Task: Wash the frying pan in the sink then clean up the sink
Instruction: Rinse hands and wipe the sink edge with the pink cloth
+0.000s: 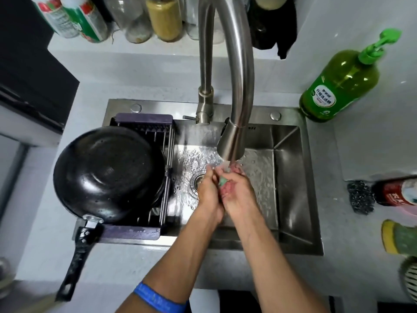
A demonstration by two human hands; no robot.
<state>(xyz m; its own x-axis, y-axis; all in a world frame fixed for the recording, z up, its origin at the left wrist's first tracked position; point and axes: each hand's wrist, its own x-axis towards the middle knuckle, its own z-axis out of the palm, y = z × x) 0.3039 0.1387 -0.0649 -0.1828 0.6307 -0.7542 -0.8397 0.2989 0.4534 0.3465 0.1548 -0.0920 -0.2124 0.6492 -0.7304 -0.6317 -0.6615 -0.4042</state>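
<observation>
Head view: both hands under running tap, pan parked on rack

Head cam, near to far.

1. Forearms enter from bottom edge. Blue wristband (158, 299) on left forearm.
2. Left hand (208, 190) and right hand (237, 188) pressed together over the sink (291, 177) basin, just right of the drain (198, 179). Fingers of both curled closed around a small green item (223, 181), mostly hidden between the palms; cannot tell what it is. Reddish smears on right hand.
3. Water stream (225, 166) from the spout lands on the fingertips and spreads across the basin floor.
4. Frying pan (108, 175) lies upside down, base up, on the dish rack (144, 129) spanning the sink's left side. Handle (76, 258) points toward the viewer and overhangs the bench (45, 233). Neither hand touches the pan.
5. Right of sink, on bench: yellow-green sponge (397, 240) near the frame edge, dark scourer (360, 197) beyond it, red-labelled container (397, 193) lying just beside the scourer.
6. Faucet (237, 86), brushed steel, arches from the sink's rear deck; head sits directly above the hands.
7. Green pump bottle (338, 86) stands upright at the sink's rear right corner.
8. Rear ledge: row of jars and bottles (162, 19), partly cropped.
</observation>
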